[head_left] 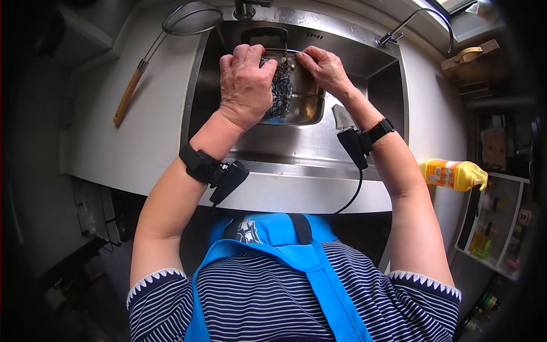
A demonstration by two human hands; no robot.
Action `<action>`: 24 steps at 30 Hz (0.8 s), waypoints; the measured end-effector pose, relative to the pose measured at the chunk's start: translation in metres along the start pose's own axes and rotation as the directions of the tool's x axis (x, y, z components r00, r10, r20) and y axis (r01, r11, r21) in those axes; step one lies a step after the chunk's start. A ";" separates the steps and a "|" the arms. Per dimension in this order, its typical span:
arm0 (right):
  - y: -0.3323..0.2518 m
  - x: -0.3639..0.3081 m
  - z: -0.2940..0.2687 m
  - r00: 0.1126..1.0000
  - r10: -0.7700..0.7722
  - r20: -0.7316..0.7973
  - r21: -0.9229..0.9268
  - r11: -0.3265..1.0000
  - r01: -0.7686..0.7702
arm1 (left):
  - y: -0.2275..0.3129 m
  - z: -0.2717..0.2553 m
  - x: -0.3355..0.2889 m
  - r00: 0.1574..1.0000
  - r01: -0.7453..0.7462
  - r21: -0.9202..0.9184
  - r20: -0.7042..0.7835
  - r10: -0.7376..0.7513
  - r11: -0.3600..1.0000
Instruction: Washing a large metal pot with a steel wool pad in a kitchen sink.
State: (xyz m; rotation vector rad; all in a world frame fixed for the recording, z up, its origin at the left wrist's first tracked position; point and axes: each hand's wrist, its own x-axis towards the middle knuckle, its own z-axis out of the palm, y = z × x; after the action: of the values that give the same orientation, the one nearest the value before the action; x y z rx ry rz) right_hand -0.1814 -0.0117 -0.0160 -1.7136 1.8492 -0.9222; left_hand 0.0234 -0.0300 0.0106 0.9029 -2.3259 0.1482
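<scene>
Stainless steel pot (302, 105) sits tilted over the steel sink (319, 148), held up in the basin near its back wall. We see our left hand (246, 85) curled around a dark wire scouring pad (281, 91), fingers closed on it and pressing it against the pot's inner side. Our right hand (325, 68) pinches the pot's rim at the far edge, fingers folded over the metal. Black wrist bands with small black units sit on both forearms; a cable hangs from the right one.

On the grey counter left of the sink lies a wire skimmer with a wooden handle (171, 51), well apart from the hands. A curved tap (416, 25) stands at the sink's back right corner. A yellow bottle (453, 174) lies on its side on the counter at right. Blue apron (285, 251) over a striped shirt fills the lower edge.
</scene>
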 end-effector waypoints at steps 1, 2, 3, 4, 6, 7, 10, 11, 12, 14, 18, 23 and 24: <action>0.002 0.000 0.001 1.000 0.005 0.004 0.043 0.999 -0.005 | 0.000 0.000 0.002 0.999 0.014 0.002 0.030 -0.014 1.000; 0.007 -0.001 0.003 1.000 0.009 0.008 0.086 0.996 -0.010 | 0.000 0.001 0.004 0.998 0.028 0.004 0.060 -0.029 1.000; 0.011 -0.003 0.005 1.000 0.017 0.012 0.131 0.991 -0.019 | 0.000 0.001 0.006 0.995 0.041 0.006 0.094 -0.041 0.999; 0.015 -0.007 0.008 0.999 0.039 0.010 0.186 0.982 -0.040 | -0.003 0.001 0.008 0.988 0.063 -0.011 0.142 -0.061 0.998; 0.022 -0.012 0.012 0.996 0.081 0.022 0.206 0.975 -0.084 | -0.011 -0.001 0.012 0.967 0.108 -0.039 0.236 -0.095 0.993; 0.024 -0.013 0.013 0.995 0.100 0.027 0.216 0.971 -0.104 | -0.013 -0.001 0.015 0.968 0.101 -0.046 0.235 -0.087 0.994; 0.019 -0.010 0.015 0.997 0.083 -0.009 0.118 0.990 -0.081 | -0.014 -0.001 0.018 0.973 0.082 -0.082 0.223 -0.062 0.993; 0.015 -0.009 0.015 0.997 0.078 -0.015 0.089 0.993 -0.077 | -0.011 0.001 0.018 0.976 0.076 -0.106 0.212 -0.052 0.991; 0.014 -0.009 0.014 0.997 0.079 -0.018 0.087 0.993 -0.077 | -0.010 0.002 0.019 0.979 0.069 -0.132 0.197 -0.042 0.989; 0.012 -0.009 0.013 0.996 0.081 -0.022 0.082 0.993 -0.079 | -0.009 0.003 0.020 0.977 0.095 -0.164 0.203 -0.061 0.982; 0.011 -0.011 0.013 0.995 0.092 -0.023 0.103 0.991 -0.089 | -0.012 0.007 0.021 0.980 0.066 -0.156 0.196 -0.035 0.986; 0.013 -0.009 0.017 0.997 0.053 -0.054 0.107 0.993 -0.047 | -0.022 0.017 0.033 0.993 -0.080 -0.147 0.077 0.092 0.986; 0.014 -0.009 0.016 0.997 0.054 -0.046 0.084 0.995 -0.050 | -0.021 0.016 0.039 0.992 -0.076 -0.145 0.086 0.089 0.986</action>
State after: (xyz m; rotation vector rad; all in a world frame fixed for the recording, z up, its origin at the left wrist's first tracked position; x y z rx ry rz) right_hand -0.1781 -0.0060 -0.0382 -1.6001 1.8506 -1.0126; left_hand 0.0067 -0.0731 0.0184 0.7575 -2.4266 -0.0252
